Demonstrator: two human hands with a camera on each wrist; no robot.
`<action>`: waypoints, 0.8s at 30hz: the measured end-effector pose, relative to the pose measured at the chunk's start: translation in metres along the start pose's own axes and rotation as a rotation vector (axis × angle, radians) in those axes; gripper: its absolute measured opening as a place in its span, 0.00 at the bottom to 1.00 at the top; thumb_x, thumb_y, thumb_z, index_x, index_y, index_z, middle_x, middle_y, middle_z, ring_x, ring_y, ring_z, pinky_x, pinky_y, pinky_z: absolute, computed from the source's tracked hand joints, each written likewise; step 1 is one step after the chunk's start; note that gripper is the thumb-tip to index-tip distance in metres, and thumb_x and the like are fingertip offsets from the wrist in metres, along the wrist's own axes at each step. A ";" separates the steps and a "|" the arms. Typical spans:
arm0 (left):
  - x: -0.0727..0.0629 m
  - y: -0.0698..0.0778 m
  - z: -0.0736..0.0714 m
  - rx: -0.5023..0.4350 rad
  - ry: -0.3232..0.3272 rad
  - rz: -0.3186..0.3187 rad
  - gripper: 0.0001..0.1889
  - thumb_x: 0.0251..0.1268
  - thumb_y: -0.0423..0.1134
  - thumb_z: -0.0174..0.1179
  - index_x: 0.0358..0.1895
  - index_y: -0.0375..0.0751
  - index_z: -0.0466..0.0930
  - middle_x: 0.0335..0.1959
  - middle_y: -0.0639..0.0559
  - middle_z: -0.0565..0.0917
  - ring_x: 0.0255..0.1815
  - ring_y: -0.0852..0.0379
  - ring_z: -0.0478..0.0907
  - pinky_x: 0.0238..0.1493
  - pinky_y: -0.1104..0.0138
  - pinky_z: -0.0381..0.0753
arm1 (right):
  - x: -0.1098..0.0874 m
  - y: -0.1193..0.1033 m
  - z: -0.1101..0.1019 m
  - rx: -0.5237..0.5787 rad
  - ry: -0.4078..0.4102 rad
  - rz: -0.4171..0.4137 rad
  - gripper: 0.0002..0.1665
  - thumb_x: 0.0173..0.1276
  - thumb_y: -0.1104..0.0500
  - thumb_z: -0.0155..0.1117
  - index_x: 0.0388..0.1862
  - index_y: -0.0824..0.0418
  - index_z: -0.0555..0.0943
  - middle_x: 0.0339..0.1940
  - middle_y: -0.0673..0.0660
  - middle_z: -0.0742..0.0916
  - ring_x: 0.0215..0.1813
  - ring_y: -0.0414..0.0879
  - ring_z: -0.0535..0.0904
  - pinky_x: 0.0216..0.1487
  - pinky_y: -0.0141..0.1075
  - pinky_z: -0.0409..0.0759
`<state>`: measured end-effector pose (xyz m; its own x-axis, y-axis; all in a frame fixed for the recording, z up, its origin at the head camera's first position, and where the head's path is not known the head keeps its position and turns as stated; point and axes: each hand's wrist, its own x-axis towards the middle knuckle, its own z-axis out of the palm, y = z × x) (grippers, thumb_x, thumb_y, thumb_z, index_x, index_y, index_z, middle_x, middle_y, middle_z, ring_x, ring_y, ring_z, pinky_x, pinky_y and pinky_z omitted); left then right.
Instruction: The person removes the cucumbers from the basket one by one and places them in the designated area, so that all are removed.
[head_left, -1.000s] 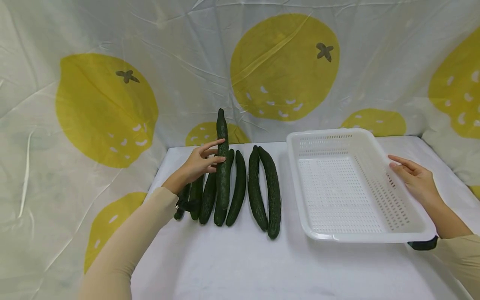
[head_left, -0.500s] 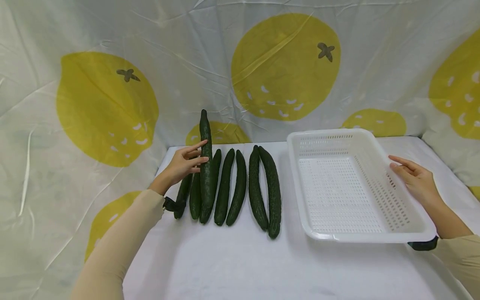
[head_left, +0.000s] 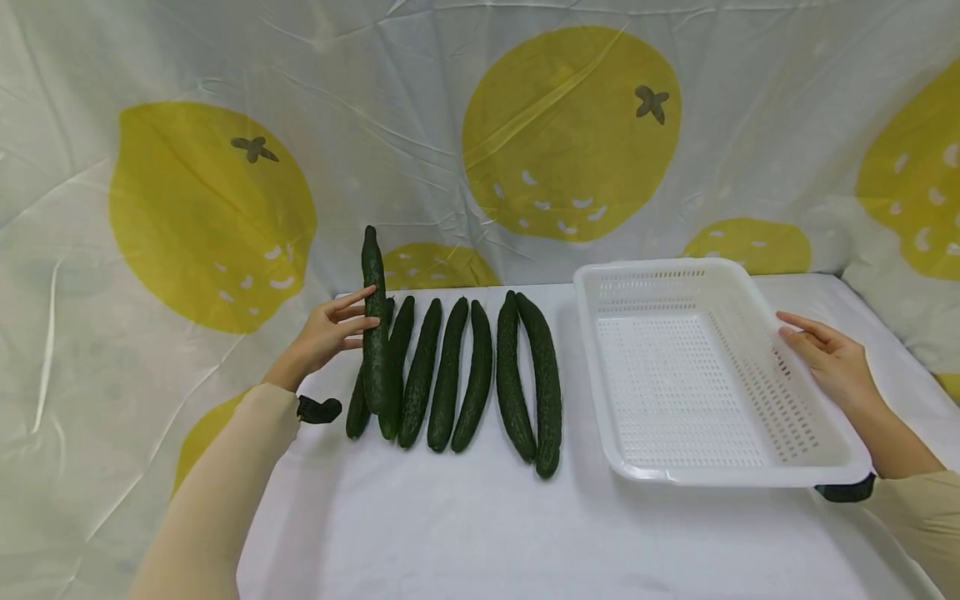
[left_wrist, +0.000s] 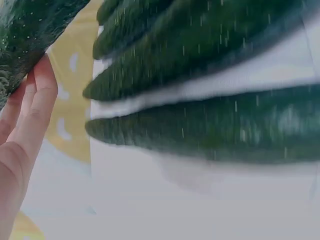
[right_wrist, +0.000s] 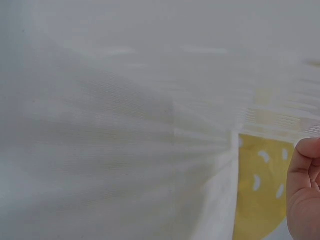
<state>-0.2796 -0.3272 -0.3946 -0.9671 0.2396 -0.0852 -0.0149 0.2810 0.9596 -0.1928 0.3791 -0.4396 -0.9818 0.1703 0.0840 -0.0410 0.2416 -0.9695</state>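
My left hand [head_left: 326, 337] holds a dark green cucumber [head_left: 375, 350] between thumb and fingers, lengthwise and raised over the leftmost cucumbers of a row. Part of the cucumber [left_wrist: 30, 35] and my fingers [left_wrist: 42, 90] show at the left edge of the left wrist view. Several more cucumbers [head_left: 447, 375] lie side by side on the white cloth, the leftmost ones partly covered by the held one. At the right, my right hand [head_left: 832, 362] grips the right rim of a white plastic basket [head_left: 592, 375], which has nothing in it; some fingers are hidden.
A white cloth covers the table [head_left: 480, 533]. Behind it hangs a white curtain [head_left: 375, 108] printed with yellow lemons. Two cucumbers [head_left: 543, 383] lie slightly apart from the row, between it and the basket.
My left hand has carried the cucumber leftward, from above the middle of the row to its left end, uncovering cucumbers behind it. My right hand and the basket have stayed in place.
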 end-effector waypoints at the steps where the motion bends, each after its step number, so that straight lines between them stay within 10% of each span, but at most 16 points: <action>1: -0.001 -0.001 -0.004 0.004 0.004 -0.005 0.36 0.73 0.36 0.61 0.80 0.53 0.57 0.79 0.37 0.50 0.67 0.46 0.70 0.51 0.65 0.83 | 0.000 0.000 0.000 0.004 -0.001 -0.006 0.17 0.74 0.57 0.63 0.54 0.34 0.84 0.28 0.34 0.85 0.28 0.28 0.79 0.26 0.21 0.78; 6: -0.008 -0.006 -0.019 0.035 0.023 -0.031 0.36 0.72 0.37 0.63 0.79 0.52 0.58 0.78 0.36 0.52 0.60 0.54 0.74 0.48 0.66 0.84 | 0.000 0.001 0.000 0.011 -0.005 -0.006 0.18 0.74 0.57 0.63 0.56 0.34 0.84 0.29 0.34 0.85 0.29 0.28 0.79 0.26 0.21 0.78; 18: -0.021 -0.021 -0.042 0.078 0.012 -0.077 0.36 0.74 0.37 0.60 0.80 0.50 0.54 0.78 0.31 0.47 0.71 0.30 0.60 0.47 0.68 0.83 | -0.002 -0.003 0.000 -0.001 -0.006 0.022 0.18 0.75 0.56 0.63 0.55 0.32 0.83 0.28 0.34 0.85 0.28 0.28 0.79 0.25 0.22 0.78; 24: -0.027 -0.026 -0.048 0.130 -0.004 -0.092 0.36 0.75 0.40 0.59 0.80 0.51 0.53 0.71 0.31 0.65 0.70 0.33 0.63 0.50 0.66 0.83 | -0.002 -0.004 0.000 0.024 -0.011 0.031 0.18 0.75 0.57 0.62 0.54 0.32 0.83 0.29 0.34 0.85 0.28 0.29 0.80 0.26 0.22 0.79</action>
<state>-0.2652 -0.3858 -0.4047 -0.9621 0.2107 -0.1729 -0.0706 0.4198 0.9049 -0.1906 0.3780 -0.4361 -0.9847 0.1666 0.0512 -0.0146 0.2136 -0.9768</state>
